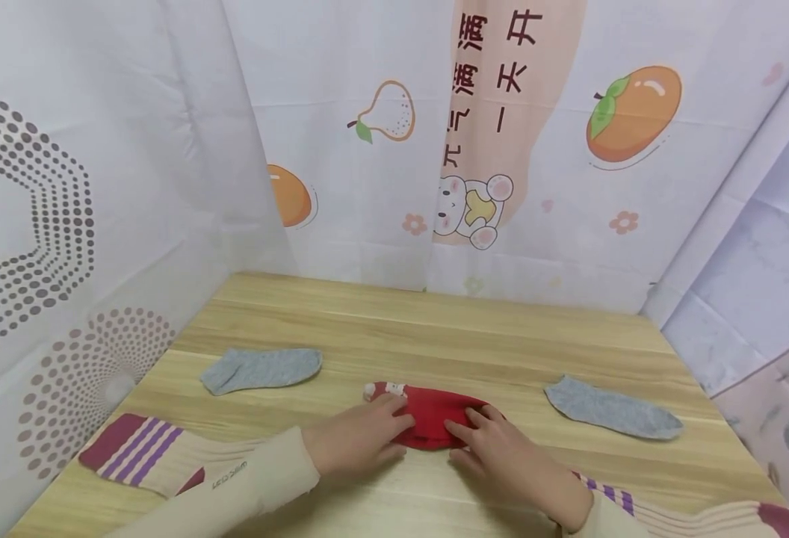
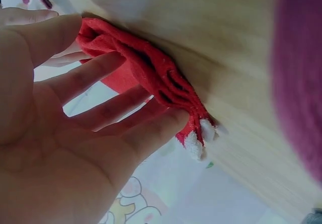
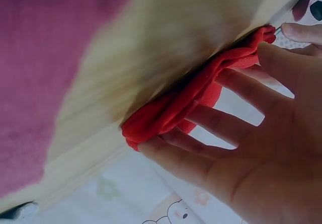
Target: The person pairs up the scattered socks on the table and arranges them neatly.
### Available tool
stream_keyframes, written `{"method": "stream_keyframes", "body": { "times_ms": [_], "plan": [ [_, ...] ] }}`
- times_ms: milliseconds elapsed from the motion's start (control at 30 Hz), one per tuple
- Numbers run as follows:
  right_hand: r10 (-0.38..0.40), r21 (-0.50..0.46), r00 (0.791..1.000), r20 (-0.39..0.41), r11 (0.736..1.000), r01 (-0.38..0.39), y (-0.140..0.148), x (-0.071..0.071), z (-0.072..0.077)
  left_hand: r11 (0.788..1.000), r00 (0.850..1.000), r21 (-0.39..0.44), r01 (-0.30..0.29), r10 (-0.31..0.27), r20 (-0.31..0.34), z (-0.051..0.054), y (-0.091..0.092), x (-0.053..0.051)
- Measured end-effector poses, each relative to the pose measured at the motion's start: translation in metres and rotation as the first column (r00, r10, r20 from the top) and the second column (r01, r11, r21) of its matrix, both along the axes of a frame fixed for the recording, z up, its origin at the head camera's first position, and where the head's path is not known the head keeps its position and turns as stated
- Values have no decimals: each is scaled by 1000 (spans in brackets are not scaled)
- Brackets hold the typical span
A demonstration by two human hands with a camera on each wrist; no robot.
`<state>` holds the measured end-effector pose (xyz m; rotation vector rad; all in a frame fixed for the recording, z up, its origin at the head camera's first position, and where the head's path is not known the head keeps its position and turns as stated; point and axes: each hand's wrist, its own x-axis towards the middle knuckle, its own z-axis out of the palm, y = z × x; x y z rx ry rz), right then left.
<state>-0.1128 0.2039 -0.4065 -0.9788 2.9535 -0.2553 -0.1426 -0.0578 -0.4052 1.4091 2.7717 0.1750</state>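
A folded red sock with white fluffy bits at its left end lies on the wooden table, between both hands. My left hand touches its left part with extended fingers; in the left wrist view, the fingertips rest along the layered red cloth near the white tufts. At the right part, the spread fingers of my right hand lie on the sock. The right wrist view shows these fingers nearly straight against the folded red cloth, the palm away from it.
Grey ankle socks lie behind on the left and right. Cream socks with purple stripes and maroon ends lie nearer, at left and right, partly under the forearms. A printed curtain hangs beyond the table.
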Motion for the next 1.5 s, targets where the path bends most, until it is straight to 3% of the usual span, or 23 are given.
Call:
{"method": "stream_keyframes", "body": {
  "times_ms": [200,433,800,1033,1233,1500],
  "plan": [
    [30,-32,998,-56,999,-32,3,-17,-3,1000,1000,3,-6,6,-9,-2,5,-17],
    [25,-50,999,-42,998,-27,10,-43,-8,999,999,15,-33,33,-12,-3,14,-42],
    [46,-59,995,-85,997,-51,13,-78,-7,992,987,12,-129,127,97,-2,25,-75],
    [47,-59,996,-72,997,-51,12,-98,-4,992,991,4,-123,123,60,-6,33,-99],
    [90,-88,983,-157,991,-105,13,-123,-6,986,985,-17,-165,166,55,-8,41,-118],
    [52,-87,993,-109,994,-62,18,-149,-8,974,970,-39,-222,225,89,-8,48,-137]
  ]
}}
